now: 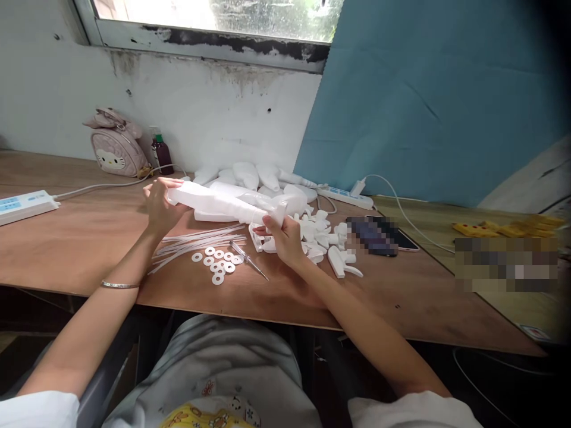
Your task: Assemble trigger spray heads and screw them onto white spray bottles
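Head view, left hand, right hand holding white bottle, contents hidden

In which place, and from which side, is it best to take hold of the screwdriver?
Probably by its thicker handle, from above and slightly right: it lies flat, slim shaft pointing to the near right, with white rings crowding the handle's left side.

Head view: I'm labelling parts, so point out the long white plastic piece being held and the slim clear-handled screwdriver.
Long white plastic piece (219, 201), head view: middle of its body.
Slim clear-handled screwdriver (244, 255), head view: handle.
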### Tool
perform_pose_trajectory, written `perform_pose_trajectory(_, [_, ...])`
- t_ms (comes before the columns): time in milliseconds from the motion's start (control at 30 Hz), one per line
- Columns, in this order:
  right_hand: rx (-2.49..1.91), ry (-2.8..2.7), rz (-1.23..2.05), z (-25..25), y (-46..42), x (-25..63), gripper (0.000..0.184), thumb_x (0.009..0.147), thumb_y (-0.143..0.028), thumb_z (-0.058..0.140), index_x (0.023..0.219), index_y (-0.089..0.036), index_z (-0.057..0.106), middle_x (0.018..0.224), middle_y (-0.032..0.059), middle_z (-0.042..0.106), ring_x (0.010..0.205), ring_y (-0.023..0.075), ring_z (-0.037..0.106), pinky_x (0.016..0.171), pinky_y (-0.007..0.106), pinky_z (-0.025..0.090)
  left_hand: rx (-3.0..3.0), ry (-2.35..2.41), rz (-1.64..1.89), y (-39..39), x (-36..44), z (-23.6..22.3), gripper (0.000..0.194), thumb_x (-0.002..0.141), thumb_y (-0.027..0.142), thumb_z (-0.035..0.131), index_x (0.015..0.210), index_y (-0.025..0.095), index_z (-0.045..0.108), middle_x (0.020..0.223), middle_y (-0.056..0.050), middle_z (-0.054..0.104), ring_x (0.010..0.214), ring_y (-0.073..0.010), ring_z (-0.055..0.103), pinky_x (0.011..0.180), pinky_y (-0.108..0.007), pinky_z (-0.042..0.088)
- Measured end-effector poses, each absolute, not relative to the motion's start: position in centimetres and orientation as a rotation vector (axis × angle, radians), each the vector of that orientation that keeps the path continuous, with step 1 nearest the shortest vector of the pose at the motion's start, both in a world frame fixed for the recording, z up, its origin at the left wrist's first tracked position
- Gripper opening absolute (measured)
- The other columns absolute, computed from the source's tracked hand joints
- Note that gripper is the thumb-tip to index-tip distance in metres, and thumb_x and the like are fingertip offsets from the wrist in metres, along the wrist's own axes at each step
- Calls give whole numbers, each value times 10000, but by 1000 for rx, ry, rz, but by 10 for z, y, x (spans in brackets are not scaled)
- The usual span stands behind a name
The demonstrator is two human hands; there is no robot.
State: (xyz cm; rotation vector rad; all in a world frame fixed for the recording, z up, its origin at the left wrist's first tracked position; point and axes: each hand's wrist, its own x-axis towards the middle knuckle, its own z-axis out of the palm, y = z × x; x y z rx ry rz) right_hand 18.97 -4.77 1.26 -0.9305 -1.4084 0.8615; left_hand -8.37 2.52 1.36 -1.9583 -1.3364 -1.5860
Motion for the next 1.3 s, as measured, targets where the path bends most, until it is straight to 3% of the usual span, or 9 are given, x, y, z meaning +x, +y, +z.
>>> perform_pose_trajectory(200, [-831, -1197, 1282, 16, -54, 178, 451, 740, -580, 549, 754, -133, 609, 671, 79, 674, 613, 198, 668, 606, 332, 585, -1601, -1321, -1634, 23, -83, 12, 272, 645, 180, 632, 778, 175, 395, 959, -80, 602, 1006, -226, 538, 935, -415, 231])
perform_pose_trajectory(433, [-841, -1065, 1537, 11, -55, 175, 493, 763, -597, 501, 696, -116, 592, 723, 125, 697, 632, 170, 678, 599, 231, 582, -1386, -1216, -1644, 27, -84, 9, 144, 736, 178, 521, 779, 178, 383, 933, -97, 595, 1012, -214, 527, 919, -424, 227])
perform_pose_trajectory(600, [-836, -1127, 1500, 11, -59, 171, 525, 760, -610, 490, 741, -99, 611, 693, 127, 690, 587, 177, 665, 516, 243, 573, -1453, -1389, -1565, 22, -80, 12, 193, 708, 232, 565, 852, 165, 454, 1026, -124, 566, 1050, -252, 487, 915, -459, 180])
perform_pose_trajectory(767, [-752, -1268, 1482, 4, -65, 162, 462, 736, -567, 553, 848, -123, 611, 691, 63, 671, 546, 146, 641, 482, 239, 548, -1872, -1302, -1451, 9, -56, 6, 442, 634, 369, 661, 1028, 216, 534, 1175, -116, 534, 1186, -328, 396, 985, -491, 76])
perform_pose_trajectory(933, [-757, -1499, 1359, -10, -72, 155, 360, 718, -481, 608, 840, -143, 622, 708, 13, 633, 557, 116, 614, 498, 220, 523, -2477, -1067, -1176, -2, -33, -5, 322, 723, 354, 612, 1043, 341, 582, 1135, -20, 607, 1165, -286, 464, 1012, -463, 122])
perform_pose_trajectory(1133, [-781, -1596, 1326, -15, -73, 156, 403, 744, -514, 562, 928, -156, 586, 809, 25, 645, 575, 108, 613, 533, 221, 517, -2515, -990, -1038, -3, -34, -9, 252, 768, 306, 586, 993, 418, 599, 1166, 28, 598, 1162, -268, 477, 1010, -496, 111])
perform_pose_trajectory(1300, [-726, -1643, 1382, -12, -76, 156, 408, 773, -509, 528, 1005, -173, 526, 884, 35, 652, 586, 104, 625, 552, 218, 518, -2453, -976, -1105, -6, -32, -5, 408, 660, 367, 682, 1050, 381, 563, 1191, 13, 579, 1167, -298, 460, 1026, -489, 85])
